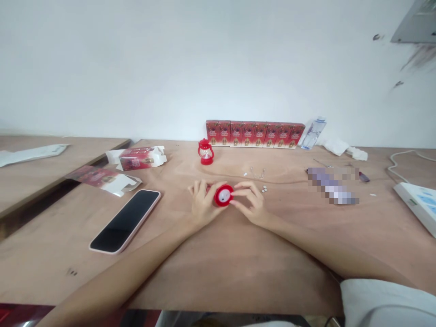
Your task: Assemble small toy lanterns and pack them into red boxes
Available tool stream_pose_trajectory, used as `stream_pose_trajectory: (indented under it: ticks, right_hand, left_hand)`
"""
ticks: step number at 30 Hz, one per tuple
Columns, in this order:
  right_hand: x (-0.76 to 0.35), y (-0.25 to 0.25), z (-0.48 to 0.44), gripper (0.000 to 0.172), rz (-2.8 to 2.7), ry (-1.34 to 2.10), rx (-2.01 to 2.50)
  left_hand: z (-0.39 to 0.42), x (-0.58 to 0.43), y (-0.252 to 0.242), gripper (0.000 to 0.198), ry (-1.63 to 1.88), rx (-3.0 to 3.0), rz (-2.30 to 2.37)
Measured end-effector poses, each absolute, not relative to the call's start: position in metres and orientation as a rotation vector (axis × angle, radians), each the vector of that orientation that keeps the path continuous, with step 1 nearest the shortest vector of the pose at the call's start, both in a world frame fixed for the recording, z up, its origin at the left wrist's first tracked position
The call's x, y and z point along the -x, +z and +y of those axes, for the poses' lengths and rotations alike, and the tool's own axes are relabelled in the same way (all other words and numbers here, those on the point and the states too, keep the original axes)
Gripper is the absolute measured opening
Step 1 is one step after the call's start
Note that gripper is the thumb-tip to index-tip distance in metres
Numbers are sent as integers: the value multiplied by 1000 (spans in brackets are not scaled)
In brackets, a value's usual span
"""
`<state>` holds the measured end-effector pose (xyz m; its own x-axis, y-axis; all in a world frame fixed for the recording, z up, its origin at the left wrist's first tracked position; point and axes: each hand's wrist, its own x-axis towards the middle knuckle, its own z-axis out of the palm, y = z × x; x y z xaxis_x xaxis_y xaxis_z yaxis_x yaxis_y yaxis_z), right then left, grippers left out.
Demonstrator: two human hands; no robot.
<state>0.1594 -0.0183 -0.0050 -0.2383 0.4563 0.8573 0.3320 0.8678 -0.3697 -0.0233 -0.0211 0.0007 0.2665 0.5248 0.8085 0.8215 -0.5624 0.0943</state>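
Near the middle of the wooden table, my left hand (203, 204) grips a small red lantern (219, 203), its round base with a white centre turned up toward the camera. The fingertips of my right hand (252, 204) pinch at the right edge of that base; whether they hold a small part is too small to tell. A second red lantern (206, 153) with a clear middle stands upright behind my hands. Several tiny white pieces (264, 189) lie just beyond my right hand.
A phone (126, 221) lies at left, with opened red-and-white boxes (141, 158) behind it. Along the wall stand several red boxes (255, 135) and a clear bottle (314, 133). Crumpled tissue (337, 146), a blurred purple item (330, 186) and a white device (417, 205) are at right.
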Motion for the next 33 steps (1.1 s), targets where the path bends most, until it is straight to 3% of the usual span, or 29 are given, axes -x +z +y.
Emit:
stream_pose_trajectory:
  ticks: [7,9,13,18,26,33]
  right_hand:
    - [-158,-8,-18,7,-1894,75,596]
    - [-158,-9,-17,12,-1916,11,577]
    - [-160,-12,-16,22,-1975,-94,631]
    - [-172,-16,-1,22,-1969,-124,568]
    - [-201,-25,59,22,-1844,-85,1066]
    - [-201,-33,63,25,-1846,-69,1192]
  left_hand:
    - [-18,20,-1,27,-1091,2447,-929]
    - [-19,19,-1,26,-1077,2459,-916]
    - [-18,19,0,29,-975,2495,-1010]
    - [-11,25,0,36,-918,2465,-1084]
    - [0,33,0,32,-940,2403,-1166]
    - [-3,31,0,32,-984,2458,-1149]
